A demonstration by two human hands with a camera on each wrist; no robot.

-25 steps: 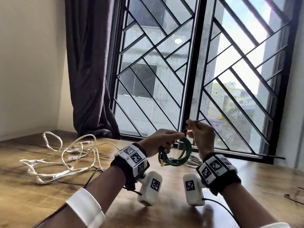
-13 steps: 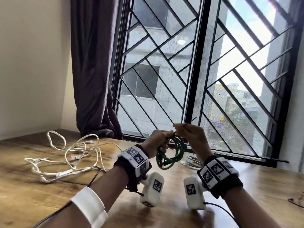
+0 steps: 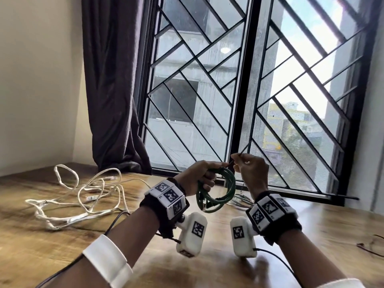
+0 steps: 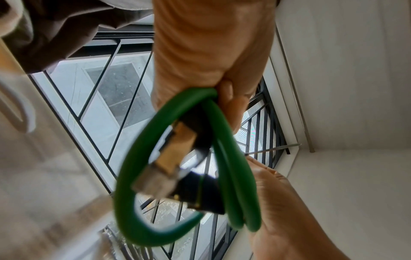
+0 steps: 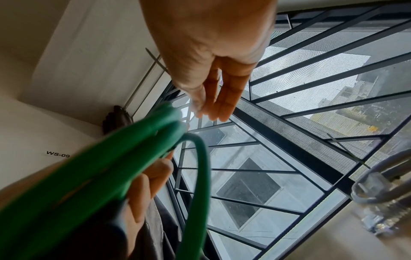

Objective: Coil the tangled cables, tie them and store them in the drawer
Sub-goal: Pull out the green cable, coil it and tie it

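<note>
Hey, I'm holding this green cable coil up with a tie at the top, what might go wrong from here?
1. The left hand grips the green coil at one spot only; the loose loops and connector ends hang free and may spring apart.
2. The right hand pinches a thin dark tie by its fingertips; it may slip before it is fastened.
3. The white cable still lies tangled on the table.
</note>
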